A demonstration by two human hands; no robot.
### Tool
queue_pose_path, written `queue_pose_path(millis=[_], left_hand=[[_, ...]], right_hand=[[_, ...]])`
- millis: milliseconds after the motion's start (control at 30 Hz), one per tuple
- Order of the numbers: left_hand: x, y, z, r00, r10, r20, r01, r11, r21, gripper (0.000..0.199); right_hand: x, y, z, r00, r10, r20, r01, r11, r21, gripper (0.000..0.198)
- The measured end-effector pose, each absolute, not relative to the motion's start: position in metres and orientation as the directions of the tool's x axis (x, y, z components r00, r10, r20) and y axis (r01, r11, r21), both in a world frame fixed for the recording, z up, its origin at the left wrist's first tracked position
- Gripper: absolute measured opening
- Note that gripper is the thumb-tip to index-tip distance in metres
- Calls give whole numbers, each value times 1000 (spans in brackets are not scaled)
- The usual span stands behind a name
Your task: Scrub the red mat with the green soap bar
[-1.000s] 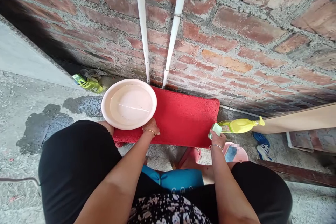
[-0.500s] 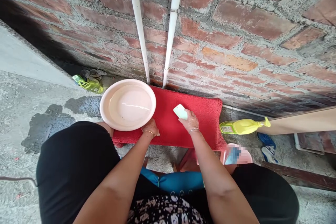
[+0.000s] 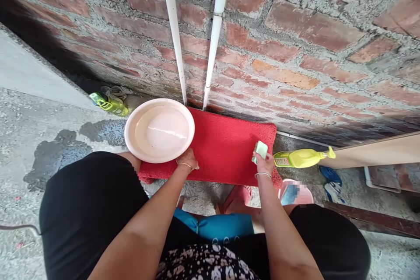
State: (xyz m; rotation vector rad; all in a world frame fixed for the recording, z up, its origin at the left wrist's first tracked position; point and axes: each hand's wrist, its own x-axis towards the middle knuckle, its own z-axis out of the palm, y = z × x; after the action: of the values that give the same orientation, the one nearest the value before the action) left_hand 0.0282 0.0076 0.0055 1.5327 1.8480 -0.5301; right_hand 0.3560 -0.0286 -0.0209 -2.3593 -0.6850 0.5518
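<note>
A light green scrub brush (image 3: 261,150) is held in my right hand (image 3: 265,165), above the right end of a red towel-like cloth (image 3: 226,144). Its bristles face left, and it is tipped on its side. My left hand (image 3: 187,158) lies low on the cloth, against the near right side of a pale pink basin (image 3: 131,140). The basin's rim hides most of the left fingers, so their grip does not show. Shallow water glints inside the basin, which stands on the left part of the cloth.
A yellow pump bottle (image 3: 300,158) lies in view right of the cloth, near a pink bucket (image 3: 306,192) with something blue inside. Further left stands a green bottle (image 3: 113,106). Two white pipes (image 3: 211,52) run down the brick wall (image 3: 288,70) behind.
My right hand has moved right along the cloth with the brush, which has turned so its bristles show. My left hand and the basin have stayed in place.
</note>
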Motion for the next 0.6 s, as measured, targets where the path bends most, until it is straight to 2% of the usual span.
queue_pose_path(millis=[67, 167, 267, 333, 400, 467, 533, 600], left_hand=[[29, 8, 7, -98, 689, -718, 969, 229, 88, 65], [31, 9, 10, -100, 681, -726, 969, 231, 83, 65], [31, 10, 12, -94, 671, -736, 967, 237, 93, 73], [31, 10, 11, -100, 665, -740, 966, 242, 87, 76], [31, 10, 10, -106, 667, -738, 967, 241, 80, 74], [31, 10, 9, -104, 670, -735, 968, 237, 79, 68], [31, 10, 8, -103, 673, -733, 967, 240, 84, 65], [31, 9, 8, -105, 675, -730, 964, 249, 92, 64]], right_hand=[[319, -10, -19, 684, 697, -213, 399, -603, -690, 65], [262, 17, -10, 426, 887, -178, 644, -436, -629, 62], [231, 38, 1, 172, 965, -200, 827, -252, -502, 60], [236, 47, 5, 87, 976, -198, 884, -167, -435, 59], [263, 51, 6, 125, 975, -183, 896, -190, -400, 59], [306, 48, 5, 278, 942, -190, 852, -333, -404, 59], [353, 37, 2, 497, 836, -234, 724, -548, -420, 61], [392, 23, 0, 671, 705, -230, 583, -693, -425, 61]])
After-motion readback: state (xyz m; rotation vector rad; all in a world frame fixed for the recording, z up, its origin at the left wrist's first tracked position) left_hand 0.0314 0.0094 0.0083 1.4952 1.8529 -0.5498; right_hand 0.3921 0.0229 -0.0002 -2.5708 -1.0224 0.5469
